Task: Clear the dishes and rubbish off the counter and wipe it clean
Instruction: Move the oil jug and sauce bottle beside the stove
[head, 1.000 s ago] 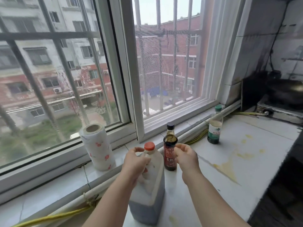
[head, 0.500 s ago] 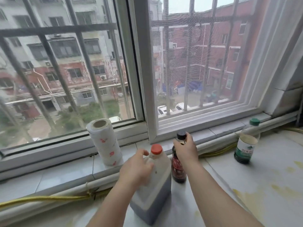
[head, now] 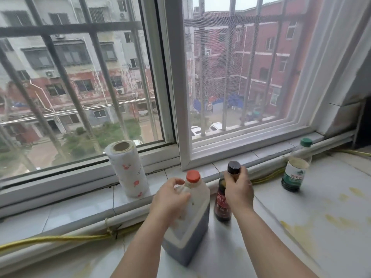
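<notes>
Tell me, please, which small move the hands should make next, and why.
Probably lift both containers up onto the window sill. The left hand grips the jug by its handle, the right hand grips the dark bottle at its neck, and both stand on the counter, whose yellow stains cannot be wiped while they stand there.

On the desk (head: 301, 227), a jug (head: 192, 215) stands left of two bottles (head: 222, 205) (head: 295, 173); a paper roll (head: 127, 167) stands behind, on the sill (head: 60, 209).
</notes>
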